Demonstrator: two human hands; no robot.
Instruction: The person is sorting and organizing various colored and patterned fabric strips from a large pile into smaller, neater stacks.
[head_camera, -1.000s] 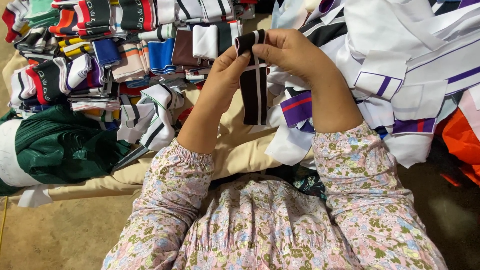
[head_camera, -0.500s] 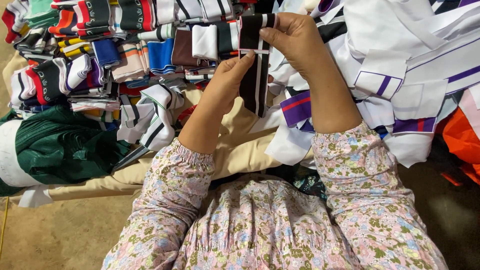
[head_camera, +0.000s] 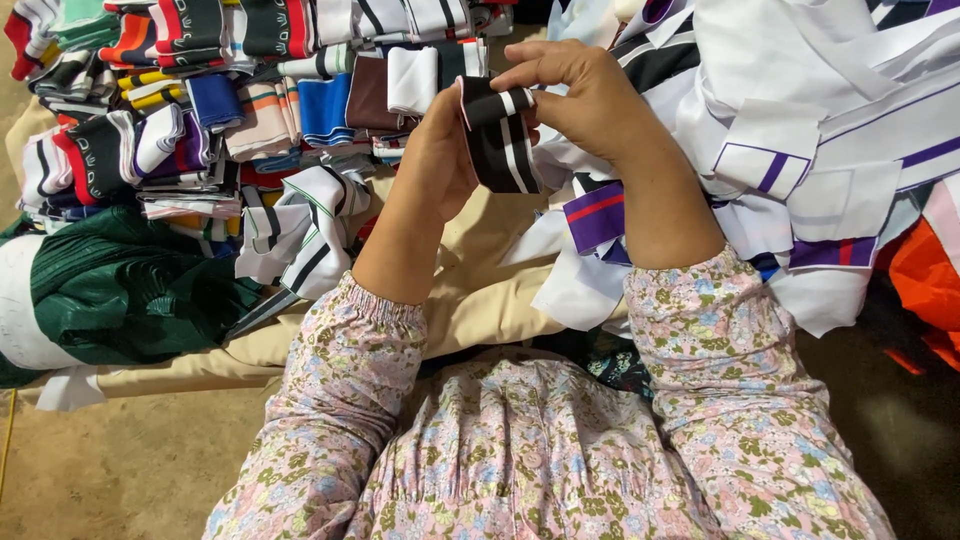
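Between both hands, held up over the lap at centre frame, is a black strip w/ white stripes (head_camera: 500, 140), folded over at its top edge. Right hand (head_camera: 580, 95) is closed on the strip's top fold, thumb and fingers pinching it from the right and far side. Left hand (head_camera: 440, 150) is closed against the strip's left edge, palm and thumb pressed to it, fingers mostly hidden behind the cloth. Strip hangs roughly upright, lower end free, not touching the piles.

Just beyond the hands, far side: rows of folded striped strips (head_camera: 250, 90) in stacks – black/red, blue, brown, white, yellow/orange, purple. Near left of those, a loose white piece w/ black and green stripes (head_camera: 300, 225). Far left, a dark green ribbed cloth (head_camera: 130, 290) bunched up, a white roll (head_camera: 20, 310) beside it at the frame edge.

Right side: big heap of white cloth pieces (head_camera: 800, 100) w/ purple stripes, some w/ red. A purple piece w/ red stripe (head_camera: 595, 215) sits just under the right wrist. Orange cloth (head_camera: 925, 280) at far right edge.

Under it all, a tan sheet (head_camera: 500, 300). No labels or packages readable. Sleeves are pink floral (head_camera: 330, 400).
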